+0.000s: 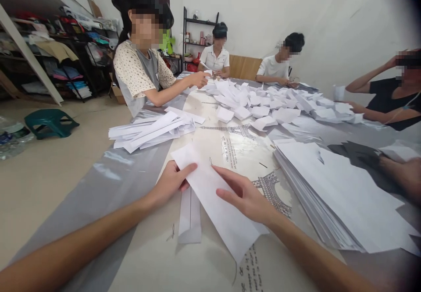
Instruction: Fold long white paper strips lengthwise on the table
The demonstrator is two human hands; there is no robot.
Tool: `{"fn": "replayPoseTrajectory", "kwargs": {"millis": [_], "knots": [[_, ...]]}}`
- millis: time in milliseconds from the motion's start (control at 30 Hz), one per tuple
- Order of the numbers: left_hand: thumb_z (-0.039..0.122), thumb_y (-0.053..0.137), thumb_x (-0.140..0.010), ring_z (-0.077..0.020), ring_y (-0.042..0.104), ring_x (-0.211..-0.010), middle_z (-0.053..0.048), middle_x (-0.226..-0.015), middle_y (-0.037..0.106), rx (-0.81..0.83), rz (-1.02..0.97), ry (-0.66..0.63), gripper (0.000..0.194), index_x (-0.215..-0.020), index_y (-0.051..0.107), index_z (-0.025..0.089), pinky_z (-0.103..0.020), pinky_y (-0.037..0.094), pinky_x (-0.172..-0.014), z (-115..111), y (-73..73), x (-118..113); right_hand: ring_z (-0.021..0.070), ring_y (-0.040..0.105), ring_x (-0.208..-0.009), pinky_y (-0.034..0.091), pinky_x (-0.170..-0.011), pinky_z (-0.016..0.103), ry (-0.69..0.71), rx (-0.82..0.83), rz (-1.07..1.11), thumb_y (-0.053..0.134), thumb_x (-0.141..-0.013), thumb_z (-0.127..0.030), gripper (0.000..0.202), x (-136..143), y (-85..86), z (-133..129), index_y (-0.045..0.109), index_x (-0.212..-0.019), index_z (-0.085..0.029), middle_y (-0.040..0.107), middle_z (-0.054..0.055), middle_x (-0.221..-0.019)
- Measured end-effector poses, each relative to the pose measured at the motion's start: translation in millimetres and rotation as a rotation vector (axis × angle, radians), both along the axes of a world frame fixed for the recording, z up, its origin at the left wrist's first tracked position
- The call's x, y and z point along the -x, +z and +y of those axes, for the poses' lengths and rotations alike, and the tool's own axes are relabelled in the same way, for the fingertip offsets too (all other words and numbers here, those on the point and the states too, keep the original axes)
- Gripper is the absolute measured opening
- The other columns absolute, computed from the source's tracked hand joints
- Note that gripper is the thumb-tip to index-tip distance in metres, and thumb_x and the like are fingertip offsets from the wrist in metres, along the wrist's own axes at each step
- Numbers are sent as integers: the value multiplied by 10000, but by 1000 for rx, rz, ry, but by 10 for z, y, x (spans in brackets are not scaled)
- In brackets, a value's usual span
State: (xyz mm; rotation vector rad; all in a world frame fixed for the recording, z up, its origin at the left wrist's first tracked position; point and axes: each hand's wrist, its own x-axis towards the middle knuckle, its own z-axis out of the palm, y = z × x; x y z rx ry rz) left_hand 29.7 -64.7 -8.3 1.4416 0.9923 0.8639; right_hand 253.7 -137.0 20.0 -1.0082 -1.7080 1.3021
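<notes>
A white sheet of paper (213, 204) is slanted in front of me above the table, its far corner held by my left hand (174, 176). The left thumb presses on top, with the fingers curled underneath. My right hand (250, 197) touches the sheet's right side, its thumb and fingers stretched out and apart. Partly covered by the sheet, a narrow folded paper strip (190, 222) lies on the table. Left of centre is a pile of long folded paper strips (154, 129). To my right stands a thick stack of white sheets (338, 191).
A heap of folded white paper pieces (263, 101) covers the table's far middle. Several people sit around the table (131, 169); a co-worker's hand (404, 173) is beyond the stack at right. A green stool (51, 119) stands on the floor at left, near cluttered shelves (66, 55).
</notes>
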Motion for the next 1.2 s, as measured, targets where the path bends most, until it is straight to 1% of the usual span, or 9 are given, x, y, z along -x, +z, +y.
{"fn": "replayPoseTrajectory", "kwargs": {"millis": [133, 233, 333, 500, 600, 700, 800, 900, 1200], "knots": [[397, 589, -910, -74, 361, -375, 37, -425, 452, 66, -30, -31, 383, -610, 537, 165, -214, 239, -410, -2, -31, -11, 285, 267, -1517, 238, -1230, 575, 106, 77, -66, 399, -1046, -531, 441, 3, 66, -61, 454, -1477, -453, 329, -95, -1621], [435, 523, -925, -114, 487, -426, -15, -530, 553, 148, -161, -92, 370, -712, 617, 148, -214, 303, -398, 12, -33, -20, 274, 214, -1534, 182, -1242, 580, 69, 68, -145, 349, -1062, -519, 416, 37, 22, -91, 483, -1453, -469, 282, -113, -1639], [611, 410, -949, -157, 558, -485, -60, -670, 627, 240, -321, -180, 543, -921, 666, 133, -240, 368, -405, 35, -10, -23, 284, 234, -1524, 297, -1203, 540, -24, 4, -190, 502, -1022, -473, 422, 75, -97, -88, 513, -1443, -436, 266, -59, -1652], [834, 308, -876, -162, 547, -498, -95, -693, 632, 269, -371, -251, 827, -910, 676, 94, -249, 355, -405, 53, -5, -14, 259, 584, -1189, 515, -951, 442, -120, -51, -202, 542, -1001, -374, 404, 93, -219, -73, 564, -1404, -375, 544, 56, -1413], [665, 572, -890, -119, 492, -451, -40, -571, 588, 175, -222, -148, 559, -776, 644, 123, -226, 331, -419, 36, -34, -18, 206, 628, -888, 534, -797, 398, -128, -28, -263, 550, -987, -358, 407, 87, -215, -91, 565, -1394, -358, 629, 55, -1229], [492, 677, -894, -82, 435, -426, 4, -498, 539, 84, -107, -87, 413, -692, 609, 139, -211, 308, -437, 16, -62, -26, 185, 629, -813, 533, -752, 371, -132, 62, -223, 582, -965, -364, 503, 89, -197, -110, 465, -1454, -374, 635, 46, -1227], [478, 658, -911, -78, 417, -435, 21, -490, 512, 73, -131, -51, 404, -684, 614, 147, -213, 285, -437, 5, -70, -28, 163, 641, -679, 536, -635, 326, -97, 232, -60, 624, -942, -386, 570, 99, -170, -108, 387, -1460, -358, 693, 21, -1021], [477, 676, -896, -76, 400, -432, 30, -482, 491, 80, -149, -39, 415, -651, 589, 154, -220, 277, -441, 3, -59, -24, 161, 648, -577, 516, -530, 287, -61, 351, 27, 664, -912, -393, 451, 107, -131, -95, 498, -1320, -295, 689, -17, -800], [486, 656, -911, -61, 342, -415, 47, -463, 436, 115, -152, -142, 433, -651, 570, 152, -224, 224, -435, 25, -75, -10, 187, 715, -611, 554, -552, 302, -19, 453, 64, 723, -874, -379, 340, 93, -112, -106, 590, -1161, -254, 742, 7, -842]]}}
